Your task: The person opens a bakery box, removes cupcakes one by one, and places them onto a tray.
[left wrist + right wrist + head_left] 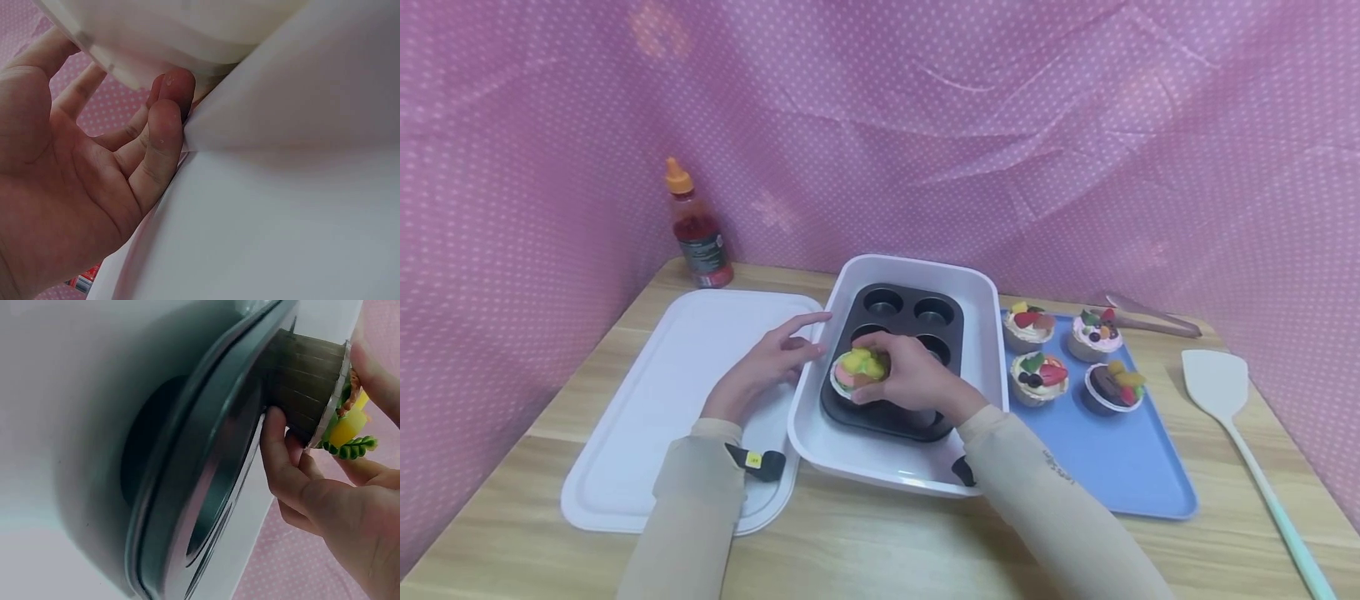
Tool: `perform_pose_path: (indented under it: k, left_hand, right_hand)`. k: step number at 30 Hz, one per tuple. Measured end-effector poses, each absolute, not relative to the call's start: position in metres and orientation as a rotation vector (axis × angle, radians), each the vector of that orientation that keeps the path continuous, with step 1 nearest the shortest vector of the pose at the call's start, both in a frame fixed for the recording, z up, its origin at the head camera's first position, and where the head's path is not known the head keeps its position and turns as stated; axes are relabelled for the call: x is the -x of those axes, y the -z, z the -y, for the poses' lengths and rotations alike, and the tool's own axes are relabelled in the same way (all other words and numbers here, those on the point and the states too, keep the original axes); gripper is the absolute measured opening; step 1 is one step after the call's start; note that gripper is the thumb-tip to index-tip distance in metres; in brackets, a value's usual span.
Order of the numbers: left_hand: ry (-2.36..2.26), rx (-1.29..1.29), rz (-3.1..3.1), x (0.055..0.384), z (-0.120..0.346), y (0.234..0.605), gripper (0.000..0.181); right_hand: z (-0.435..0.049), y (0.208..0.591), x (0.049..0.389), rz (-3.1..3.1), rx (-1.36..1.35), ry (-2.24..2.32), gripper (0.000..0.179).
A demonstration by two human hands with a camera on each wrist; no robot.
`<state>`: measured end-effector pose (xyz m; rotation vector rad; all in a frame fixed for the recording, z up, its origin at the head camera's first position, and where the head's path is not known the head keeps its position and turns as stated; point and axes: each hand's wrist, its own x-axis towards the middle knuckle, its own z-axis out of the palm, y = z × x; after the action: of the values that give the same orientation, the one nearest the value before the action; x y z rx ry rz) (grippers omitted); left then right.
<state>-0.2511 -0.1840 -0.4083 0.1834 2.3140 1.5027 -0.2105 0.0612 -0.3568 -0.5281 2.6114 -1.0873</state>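
Note:
A toy cupcake (859, 372) with yellow fruit topping is pinched by my right hand (912, 375). In the right wrist view, the cupcake's pleated wrapper (303, 387) stands at the dark muffin tin's surface (240, 456), fingers against its side. It is over the tin's near left part in the head view. The muffin tin (901, 423) lies inside a deep white tub (898, 469). My left hand (767, 362) touches the tub's left side, its fingers at the rim; the left wrist view shows fingertips (165, 122) against the outer wall.
Several fruit-topped cupcakes (1039, 379) stand on a blue tray (1120, 467) to the right. A white spatula (1217, 387) and tongs (1150, 321) lie farther right. Left of the tub is a white lid (662, 400); a sauce bottle (700, 233) stands at the back left.

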Motion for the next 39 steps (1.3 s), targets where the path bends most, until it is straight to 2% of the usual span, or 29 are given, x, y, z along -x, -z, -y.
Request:
perform_pose_path:
  k: [16, 39]
  left_hand:
    - [-1.516, -0.140, -2.309, 0.251, 0.182, 0.412, 0.060]
    - [-1.500, -0.175, -2.318, 0.251, 0.185, 0.410, 0.061]
  right_hand:
    - [-0.090, 0.339, 0.217, -2.712, 0.629, 1.130, 0.070]
    - [-0.114, 0.309, 0.205, -2.676, 0.567, 1.252, 0.069]
